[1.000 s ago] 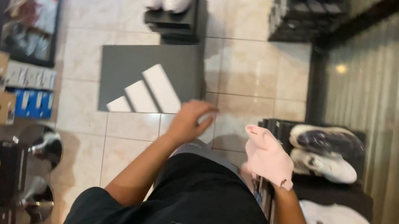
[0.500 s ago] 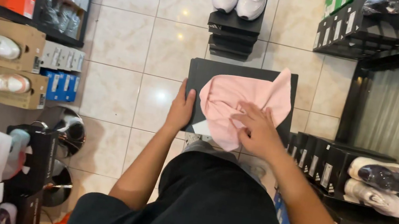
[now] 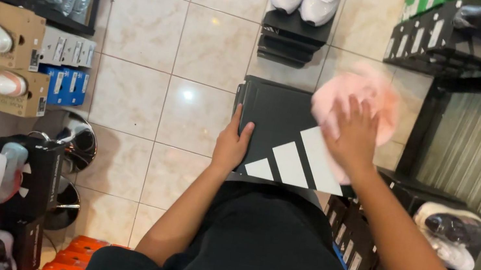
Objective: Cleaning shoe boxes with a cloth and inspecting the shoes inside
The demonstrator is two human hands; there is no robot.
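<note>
Two hands work on one dark shoebox [image 3: 283, 136] with white stripes on its lid, held out flat in front of the person's waist, above the tiled floor [image 3: 146, 72]. On the box's left edge, the left hand [image 3: 231, 145] is curled around the rim, thumb on top and fingers underneath, holding it up. Over the box's right corner, the right hand [image 3: 352, 135] lies spread open, fingers splayed, pressing a pink cloth [image 3: 358, 96] onto the lid; the cloth is blurred. The box looks like stiff, light cardboard with a smooth lid that could slip, so a grip on its edges or underneath seems safest. The cloth looks soft and limp and would bunch anywhere it is pinched. Right of the box, black shelves [image 3: 425, 207] carry more boxes and shoes.
</note>
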